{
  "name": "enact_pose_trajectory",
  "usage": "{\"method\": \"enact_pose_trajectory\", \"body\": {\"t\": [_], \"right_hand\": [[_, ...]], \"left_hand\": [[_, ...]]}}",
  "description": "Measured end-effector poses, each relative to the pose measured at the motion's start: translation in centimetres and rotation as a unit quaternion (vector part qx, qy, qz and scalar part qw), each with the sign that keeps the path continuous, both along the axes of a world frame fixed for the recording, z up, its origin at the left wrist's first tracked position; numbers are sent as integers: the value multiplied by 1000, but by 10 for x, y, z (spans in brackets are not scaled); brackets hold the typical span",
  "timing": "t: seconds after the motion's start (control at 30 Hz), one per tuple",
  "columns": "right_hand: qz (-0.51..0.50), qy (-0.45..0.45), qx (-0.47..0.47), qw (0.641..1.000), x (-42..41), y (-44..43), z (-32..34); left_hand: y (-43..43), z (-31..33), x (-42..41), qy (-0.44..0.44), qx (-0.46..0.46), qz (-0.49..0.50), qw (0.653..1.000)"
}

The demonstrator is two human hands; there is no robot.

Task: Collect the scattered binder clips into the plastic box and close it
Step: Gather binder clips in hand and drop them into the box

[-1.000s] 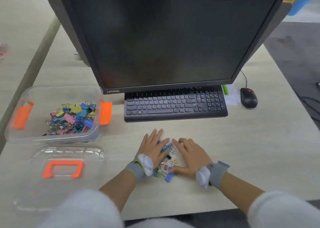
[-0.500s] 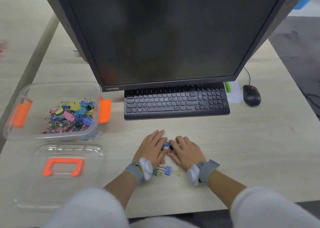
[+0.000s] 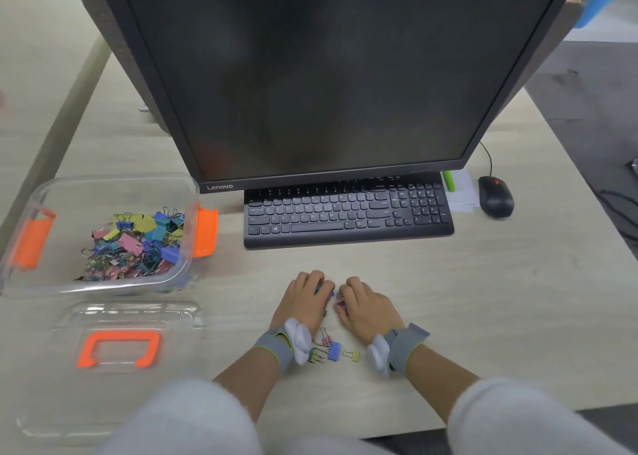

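1. Now the left hand (image 3: 305,299) and right hand (image 3: 367,308) rest on the pale wooden desk (image 3: 483,299), fingers curled, apparently gripping small coloured metal binder clips (image 3: 340,302).
2. Loose clips (image 3: 331,349) lie between the wrists.
3. Far left, the clear plastic box with orange latches (image 3: 103,287) stands open, part-filled; its clear lid (image 3: 117,351) lies beside it.

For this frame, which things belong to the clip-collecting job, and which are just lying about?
Job in hand: plastic box; lid; boxed clips; loose clips between the wrists; left hand and right hand, both curled round gathered clips.

Lying about: monitor; keyboard; mouse; paper slip.
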State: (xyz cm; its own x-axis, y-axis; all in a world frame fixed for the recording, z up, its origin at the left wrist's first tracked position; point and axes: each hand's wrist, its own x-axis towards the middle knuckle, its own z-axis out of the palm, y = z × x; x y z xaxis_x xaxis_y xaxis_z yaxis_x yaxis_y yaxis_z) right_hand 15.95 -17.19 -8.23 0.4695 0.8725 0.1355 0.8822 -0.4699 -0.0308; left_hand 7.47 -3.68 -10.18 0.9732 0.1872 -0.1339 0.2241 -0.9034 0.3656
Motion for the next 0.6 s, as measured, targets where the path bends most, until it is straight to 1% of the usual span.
{"method": "enact_pose_trajectory", "body": {"t": [0.2,0.3,0.37,0.43,0.5,0.57,0.6], "right_hand": [[-32,6,-6,999,-1,6,6],[-40,8,-7,999,-1,10,10],[-41,15,-25,999,-1,11,14],[-61,45,-47,996,1,14,18],[-74,50,-77,993,2,16,21],[-98,114,-104,983,4,18,19],[-118,167,-127,971,5,19,16]], "left_hand": [[1,3,13,48,32,1,998],[1,6,17,67,25,12,997],[0,9,20,74,24,17,997],[1,11,24,78,30,11,996],[2,13,28,83,28,14,996],[2,13,32,90,10,35,995],[3,13,33,93,-4,53,994]]}}
